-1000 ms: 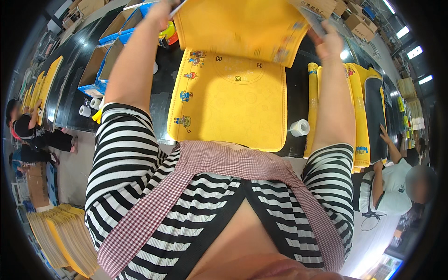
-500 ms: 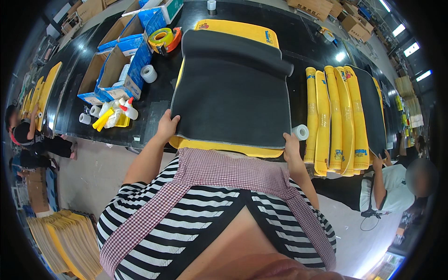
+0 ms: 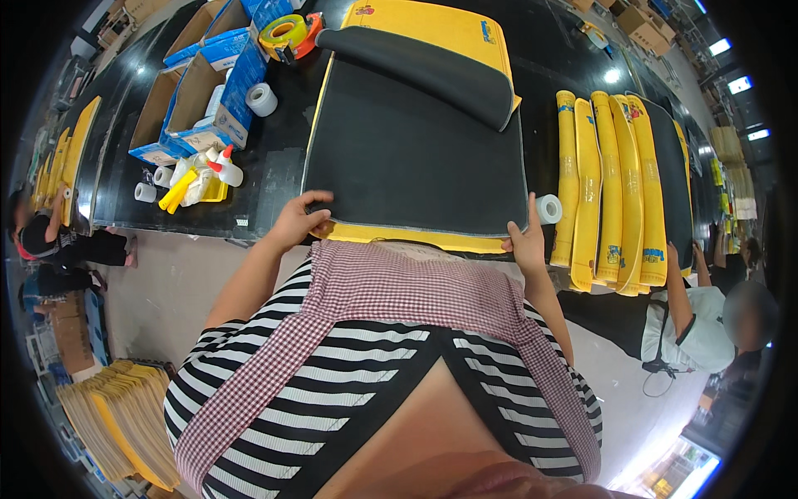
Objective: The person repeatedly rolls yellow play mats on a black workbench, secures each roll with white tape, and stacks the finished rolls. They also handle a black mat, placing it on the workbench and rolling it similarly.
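A black-backed mat (image 3: 407, 158) lies dark side up over a yellow printed mat (image 3: 424, 18). The far end of the black one curls back toward me in a loose roll. At its near left corner, my left hand (image 3: 301, 220) holds the edge, thumb and index finger over the dark face. My right hand (image 3: 526, 237) grips the near right corner, its thumb on the front edge and index finger along the side. Fingers beneath the mats are hidden. Just beyond my right hand stands a white tape roll (image 3: 549, 209).
Rolled yellow mats (image 3: 611, 191) are stacked at the right, beside a co-worker (image 3: 698, 324). Blue cardboard boxes (image 3: 199, 108), a tape dispenser (image 3: 287, 37) and glue bottles (image 3: 226, 166) occupy the table's left. More yellow sheets (image 3: 120, 424) are piled low at the left.
The mats have shifted slightly up and right in view. The black mat's curled far end has dropped nearer, baring more yellow. My left fingers have moved further over the corner.
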Available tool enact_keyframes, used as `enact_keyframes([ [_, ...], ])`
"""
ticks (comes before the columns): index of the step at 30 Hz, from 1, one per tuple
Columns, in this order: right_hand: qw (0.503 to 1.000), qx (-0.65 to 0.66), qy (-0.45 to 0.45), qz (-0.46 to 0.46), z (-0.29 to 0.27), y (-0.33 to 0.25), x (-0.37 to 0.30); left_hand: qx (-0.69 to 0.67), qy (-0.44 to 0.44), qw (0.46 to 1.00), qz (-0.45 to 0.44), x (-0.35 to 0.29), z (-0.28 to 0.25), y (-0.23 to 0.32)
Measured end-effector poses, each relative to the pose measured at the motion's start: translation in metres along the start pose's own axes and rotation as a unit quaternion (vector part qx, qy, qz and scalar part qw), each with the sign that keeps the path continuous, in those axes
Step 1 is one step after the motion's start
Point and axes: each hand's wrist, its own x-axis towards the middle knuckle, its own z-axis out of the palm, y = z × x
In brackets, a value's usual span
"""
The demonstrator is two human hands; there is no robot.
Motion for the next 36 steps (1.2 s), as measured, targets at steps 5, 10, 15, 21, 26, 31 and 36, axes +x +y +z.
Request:
enact_keyframes([
  [5,0.921,0.386,0.001,0.048,-0.022,0.032,0.074,-0.517,-0.024,0.855,-0.037,0.038,-0.013,-0.013],
  [10,0.966,0.258,0.005,-0.02,0.031,-0.005,0.1,-0.359,0.134,0.922,0.055,0.064,0.057,0.043],
  [15,0.808,-0.478,-0.014,-0.345,0.054,-0.022,0.09,0.429,0.064,0.844,0.315,0.058,0.087,0.055],
  [21,0.764,-0.414,-0.027,-0.494,0.063,-0.018,0.102,0.487,0.069,0.775,0.397,0.076,0.106,0.044],
  [26,0.81,-0.35,-0.105,-0.458,0.077,-0.022,0.09,0.449,0.037,0.805,0.385,0.066,0.113,0.045],
  [31,0.801,-0.333,-0.074,-0.492,0.083,-0.007,0.069,0.464,0.052,0.818,0.336,0.03,0.125,0.045],
  [36,0.788,-0.338,-0.056,-0.512,0.089,-0.003,0.049,0.425,0.048,0.856,0.291,0.018,0.13,0.042],
])
